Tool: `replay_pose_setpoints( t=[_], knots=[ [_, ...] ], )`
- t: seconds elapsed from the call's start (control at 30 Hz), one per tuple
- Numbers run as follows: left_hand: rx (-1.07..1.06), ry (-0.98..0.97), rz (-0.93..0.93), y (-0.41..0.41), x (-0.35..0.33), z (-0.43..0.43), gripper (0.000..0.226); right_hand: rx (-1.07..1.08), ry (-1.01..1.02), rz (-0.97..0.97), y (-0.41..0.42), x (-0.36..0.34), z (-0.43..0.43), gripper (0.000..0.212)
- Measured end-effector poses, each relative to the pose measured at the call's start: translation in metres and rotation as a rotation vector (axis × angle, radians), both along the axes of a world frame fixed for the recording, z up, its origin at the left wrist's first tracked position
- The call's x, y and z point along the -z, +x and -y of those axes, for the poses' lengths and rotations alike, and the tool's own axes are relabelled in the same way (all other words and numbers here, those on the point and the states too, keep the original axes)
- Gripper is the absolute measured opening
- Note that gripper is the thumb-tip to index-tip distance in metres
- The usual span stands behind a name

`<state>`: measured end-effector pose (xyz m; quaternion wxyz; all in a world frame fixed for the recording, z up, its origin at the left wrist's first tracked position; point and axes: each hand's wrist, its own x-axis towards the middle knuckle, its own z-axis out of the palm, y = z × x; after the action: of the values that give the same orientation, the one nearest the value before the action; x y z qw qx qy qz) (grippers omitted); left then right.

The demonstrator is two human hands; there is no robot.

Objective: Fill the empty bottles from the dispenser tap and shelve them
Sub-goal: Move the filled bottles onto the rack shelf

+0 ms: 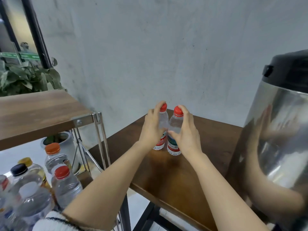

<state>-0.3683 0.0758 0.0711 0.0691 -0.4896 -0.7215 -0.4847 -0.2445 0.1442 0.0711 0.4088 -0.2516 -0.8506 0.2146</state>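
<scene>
Two small clear bottles with red caps and red labels stand side by side on the dark wooden table (208, 147). My left hand (152, 129) grips the left bottle (163, 121) around its upper body. The right bottle (175, 125) is held the same way by my right hand (186, 132). Both bottles stand upright and almost touch. At the right edge stands the steel dispenser (280, 130) with a black lid; its tap is out of view.
A wooden shelf unit (38, 114) with a metal frame stands to the left. On its lower level are several capped bottles (65, 182) with red, orange, black and yellow caps. A potted plant (25, 77) sits behind the shelf. A grey wall is behind the table.
</scene>
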Motion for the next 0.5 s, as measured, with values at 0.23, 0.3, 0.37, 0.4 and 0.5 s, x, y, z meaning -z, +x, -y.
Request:
replay_pose_setpoints(
  t=[0.23, 0.3, 0.37, 0.4, 0.5],
  knots=[
    [-0.011, 0.024, -0.002, 0.047, -0.002, 0.075, 0.098, -0.081, -0.06, -0.031, 0.045, 0.0, 0.051, 0.096],
    [-0.007, 0.018, -0.01, 0.057, -0.004, 0.1, 0.099, -0.112, -0.078, -0.023, 0.055, -0.002, 0.068, 0.098],
    [0.002, 0.023, -0.012, 0.066, -0.007, 0.126, 0.099, -0.144, -0.093, -0.007, 0.063, -0.006, 0.085, 0.101],
    [0.007, 0.027, -0.013, 0.07, -0.009, 0.139, 0.099, -0.163, -0.095, -0.002, 0.067, -0.008, 0.094, 0.101],
    [-0.005, 0.033, -0.033, 0.081, -0.012, 0.177, 0.1, -0.218, -0.098, 0.015, 0.075, -0.011, 0.123, 0.102]
  ],
)
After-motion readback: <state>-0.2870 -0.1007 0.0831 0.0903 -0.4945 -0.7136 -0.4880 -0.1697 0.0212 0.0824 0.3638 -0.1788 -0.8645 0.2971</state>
